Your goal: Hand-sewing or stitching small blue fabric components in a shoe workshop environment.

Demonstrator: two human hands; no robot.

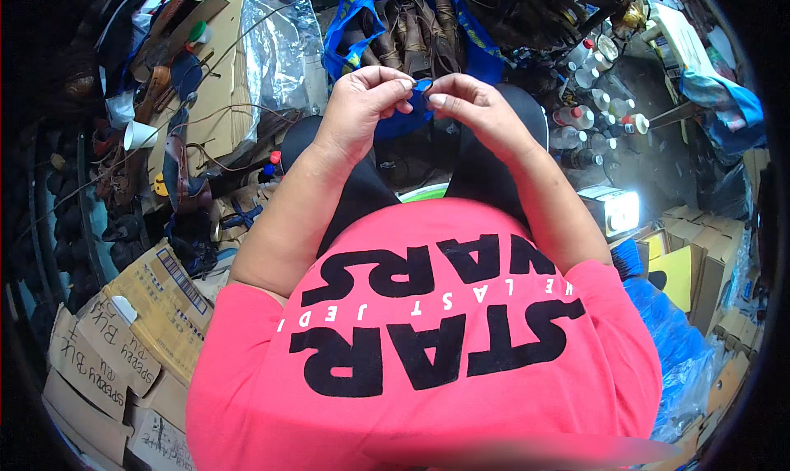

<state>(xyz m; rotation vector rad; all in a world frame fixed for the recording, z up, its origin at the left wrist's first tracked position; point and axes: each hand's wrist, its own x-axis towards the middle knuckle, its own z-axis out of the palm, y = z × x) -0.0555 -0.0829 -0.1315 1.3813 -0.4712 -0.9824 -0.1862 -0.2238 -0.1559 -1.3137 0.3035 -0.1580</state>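
Observation:
Both my hands meet in front of me, above my knees. My left hand (366, 104) is closed, its thumb and forefinger pinching one side of a small dark loop-shaped piece (428, 94), too small to name surely. On its other side my right hand (476, 110) also pinches it between thumb and fingers. Just beyond the hands a blue bag (481, 55) stands open, with brown leather-like pieces (411, 34) bunched inside. Blue shows between the fingertips; I cannot tell whether it belongs to the piece or to the bag behind.
Cardboard (226, 76) and see-through plastic sheeting (288, 47) lie at the far left. Several bottles (568, 137) stand on the floor at the right, near a lit lamp (621, 212). Cardboard boxes (169, 302) fill the near left; a blue plastic bag (671, 339) lies near right.

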